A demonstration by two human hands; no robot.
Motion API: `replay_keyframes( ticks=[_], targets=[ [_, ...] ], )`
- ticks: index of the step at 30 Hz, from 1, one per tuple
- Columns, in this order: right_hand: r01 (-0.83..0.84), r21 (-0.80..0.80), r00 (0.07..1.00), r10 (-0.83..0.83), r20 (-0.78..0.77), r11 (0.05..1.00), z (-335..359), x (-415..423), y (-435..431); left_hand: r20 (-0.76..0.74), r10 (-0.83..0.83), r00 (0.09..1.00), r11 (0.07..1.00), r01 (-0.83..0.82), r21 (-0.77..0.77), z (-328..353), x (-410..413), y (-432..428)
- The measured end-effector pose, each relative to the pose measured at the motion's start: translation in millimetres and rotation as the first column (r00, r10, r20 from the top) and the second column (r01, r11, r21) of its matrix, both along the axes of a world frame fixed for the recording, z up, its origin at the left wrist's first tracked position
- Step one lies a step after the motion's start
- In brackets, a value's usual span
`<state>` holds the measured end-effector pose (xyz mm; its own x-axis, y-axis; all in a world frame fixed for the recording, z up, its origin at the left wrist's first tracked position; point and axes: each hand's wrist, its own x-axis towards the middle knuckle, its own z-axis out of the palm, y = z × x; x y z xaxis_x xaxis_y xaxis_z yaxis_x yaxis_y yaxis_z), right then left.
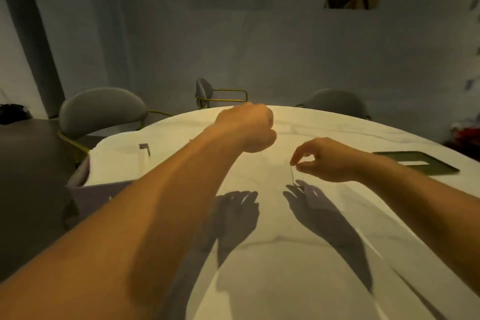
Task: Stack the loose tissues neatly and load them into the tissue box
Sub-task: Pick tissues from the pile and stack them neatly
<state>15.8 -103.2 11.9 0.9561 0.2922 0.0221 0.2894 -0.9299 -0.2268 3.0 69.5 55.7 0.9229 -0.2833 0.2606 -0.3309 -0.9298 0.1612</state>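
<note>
Fingers (pixel 301 154) on the right hand (pixel 330 161) are pinching, thumb against forefinger, the lifted edge of a tissue (pixel 292 174). That edge is hanging pretty much straight down toward 6 o'clock from the pinch, so its long axis is running 12 to 6. The rest of the sheet seems to be trailing onto the tabletop (pixel 285 254) under the hand, but it's white on white with shadow over it, so I'm not calling its outline. The left hand (pixel 246 130) is hovering at about 10 o'clock from the pinch, curled into a fist with its back to the camera, so honestly I can't tell if it's holding anything. What I'm taking for the tissue box (pixel 93 195), lavender-sided with a white stack (pixel 117 163) sitting in the top, is lying out at 9 o'clock, at the near left edge of the tabletop, well apart from the pinched sheet. The left forearm is running diagonally right between the two. So I'm thinking the whole next move is turning on that: the sheet is needing to travel toward 9 o'clock, the left hand is sitting nearer the box, and the right hand is either going over that forearm or passing the sheet off. A dark green frame (pixel 415 163) is lying at 3 o'clock, out of the way.
</note>
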Motion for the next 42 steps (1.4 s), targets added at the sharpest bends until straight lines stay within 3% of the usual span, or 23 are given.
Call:
replay_keyframes(
  ticks=[8,12,15,19,25,31,34,39,42],
  targets=[
    [0.153,0.052,0.986,-0.148,-0.082,0.987,-57.1,-5.8,-54.1,-0.181,0.076,0.981,0.987,-0.099,-0.124,-92.3,12.3,-63.8],
    [0.142,0.055,0.990,-0.143,0.021,0.988,-77.8,-6.6,-56.8,-0.110,0.142,0.984,0.973,-0.160,-0.168,-124.1,18.4,-70.8],
    [0.119,0.046,0.986,-0.123,0.109,0.992,-85.0,-5.8,-55.9,-0.036,0.163,0.986,0.968,-0.167,-0.187,-132.7,23.7,-76.0],
    [0.122,0.068,0.987,-0.128,0.094,0.990,-85.6,-0.7,-56.2,-0.028,0.146,0.989,0.965,-0.148,-0.218,-135.9,28.5,-77.0],
    [0.071,0.232,0.985,-0.105,0.135,0.970,-83.8,3.2,-66.8,-0.065,0.114,0.991,0.953,-0.127,-0.273,-135.9,31.0,-75.1],
    [0.102,0.234,0.982,-0.135,0.132,0.967,-79.0,9.6,-74.0,-0.084,0.031,0.996,0.951,-0.055,-0.306,-136.0,32.1,-76.3],
    [0.099,0.276,0.984,-0.136,0.119,0.956,-76.3,10.3,-84.5,-0.132,0.015,0.991,0.908,-0.069,-0.414,-135.2,31.3,-74.6],
    [0.192,0.563,0.970,-0.243,0.015,0.804,-77.0,13.3,-91.4,-0.183,-0.008,0.983,0.810,-0.101,-0.577,-134.8,32.4,-74.8],
    [0.327,0.779,0.930,-0.327,-0.165,0.536,-75.3,13.2,-89.7,-0.176,-0.029,0.984,0.766,-0.091,-0.636,-134.9,32.0,-74.9]
  ],
)
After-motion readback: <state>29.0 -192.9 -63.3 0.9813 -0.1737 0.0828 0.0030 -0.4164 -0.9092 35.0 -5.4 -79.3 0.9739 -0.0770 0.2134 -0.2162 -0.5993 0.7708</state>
